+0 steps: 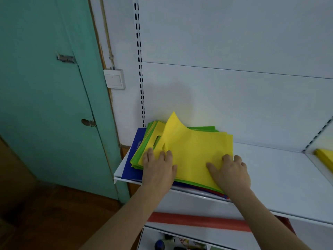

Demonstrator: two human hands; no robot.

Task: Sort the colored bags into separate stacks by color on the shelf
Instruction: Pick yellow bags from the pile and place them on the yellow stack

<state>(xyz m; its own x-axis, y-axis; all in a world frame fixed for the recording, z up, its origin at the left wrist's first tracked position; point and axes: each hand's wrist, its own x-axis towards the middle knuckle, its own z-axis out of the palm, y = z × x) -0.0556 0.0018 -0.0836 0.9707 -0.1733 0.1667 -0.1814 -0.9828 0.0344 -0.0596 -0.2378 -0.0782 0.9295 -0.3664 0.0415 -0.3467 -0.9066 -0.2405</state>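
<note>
A mixed pile of flat bags lies at the left end of the white shelf (281, 179). Its top yellow bag (196, 154) has its far left corner curled upward. More yellow and green bags (137, 156) fan out under it, above a blue bag (132, 159) and thin red edges at the front. My left hand (158, 166) rests with straight fingers on the pile's left side, beside the raised edge of the top bag. My right hand (231, 171) has its thumb on the top yellow bag and its fingers curled at that bag's right edge.
A separate yellow stack (325, 156) lies at the shelf's far right, past a slotted divider. Red bags (198, 222) lie on the shelf below. A green door (45, 105) and a wall switch (114, 79) stand to the left.
</note>
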